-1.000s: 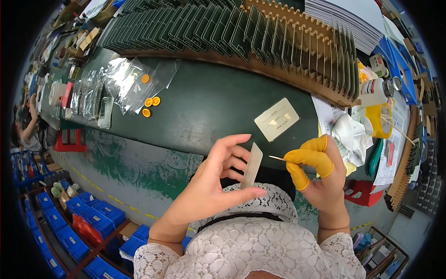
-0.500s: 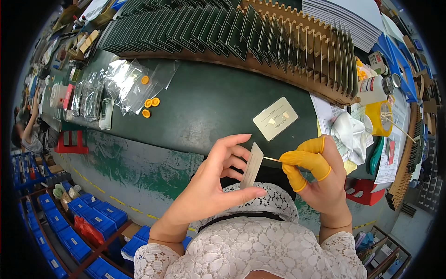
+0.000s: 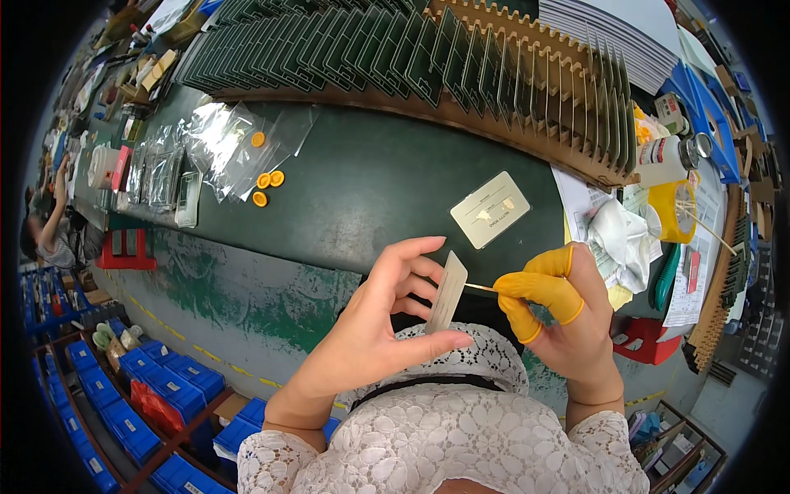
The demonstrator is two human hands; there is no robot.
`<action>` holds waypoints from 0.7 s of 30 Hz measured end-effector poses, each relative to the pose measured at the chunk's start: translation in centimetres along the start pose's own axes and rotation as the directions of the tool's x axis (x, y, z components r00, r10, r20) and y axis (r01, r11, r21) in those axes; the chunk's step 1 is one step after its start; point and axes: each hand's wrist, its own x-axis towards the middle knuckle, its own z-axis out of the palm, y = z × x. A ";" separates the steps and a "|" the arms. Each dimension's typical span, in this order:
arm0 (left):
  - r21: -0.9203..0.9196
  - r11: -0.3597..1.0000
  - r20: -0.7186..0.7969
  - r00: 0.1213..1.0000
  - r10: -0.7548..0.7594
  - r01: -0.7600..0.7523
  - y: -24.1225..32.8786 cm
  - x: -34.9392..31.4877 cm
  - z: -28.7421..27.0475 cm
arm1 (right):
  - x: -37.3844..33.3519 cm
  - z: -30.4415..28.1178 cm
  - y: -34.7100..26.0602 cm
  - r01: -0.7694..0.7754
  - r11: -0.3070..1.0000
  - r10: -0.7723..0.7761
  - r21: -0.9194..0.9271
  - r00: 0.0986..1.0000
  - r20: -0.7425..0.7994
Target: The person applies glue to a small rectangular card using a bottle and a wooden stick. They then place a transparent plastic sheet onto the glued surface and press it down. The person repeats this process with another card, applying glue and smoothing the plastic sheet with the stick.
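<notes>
Pale beige-grey, thin rectangular plate with rounded corners (image 3: 447, 298): located at the centre of the frame, standing tilted and seen at a steep angle, so that its face appears as a narrow strip. Faint markings show on that face; too small to read. Edges look straight; finish appears matt.

Grip, left: bare left hand (image 3: 370, 325) holds the plate between thumb and fingers. Thumb lies at the plate's lower end; the middle fingers curl behind its left edge; the index finger extends above its upper end.

Grip, right: right hand (image 3: 568, 317), with yellow rubber finger covers (image 3: 547, 295), is closed in a pinch on a thin, pale wooden stick (image 3: 480, 287). The stick points left, its tip at the plate's right side; contact cannot be confirmed.

Nearby: a cream rectangular card-like plate with rounded corners (image 3: 491, 209) lies flat on the dark green tabletop (image 3: 354, 189), right of centre, above the hands and apart from both.
</notes>
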 end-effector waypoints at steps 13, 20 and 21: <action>0.024 1.000 -0.005 1.000 0.016 -0.016 0.0 0.0 0.1 | 0.0 0.0 0.0 -0.002 1.000 0.002 0.000 1.000 -0.001; 0.051 0.998 -0.023 0.999 0.027 -0.026 -0.1 -0.1 0.1 | 0.1 0.0 0.1 -0.002 1.000 0.002 -0.015 1.000 -0.006; 0.052 0.998 -0.025 0.999 0.030 -0.029 0.0 -0.1 0.1 | 0.1 0.0 0.0 0.001 1.000 -0.001 -0.017 1.000 -0.004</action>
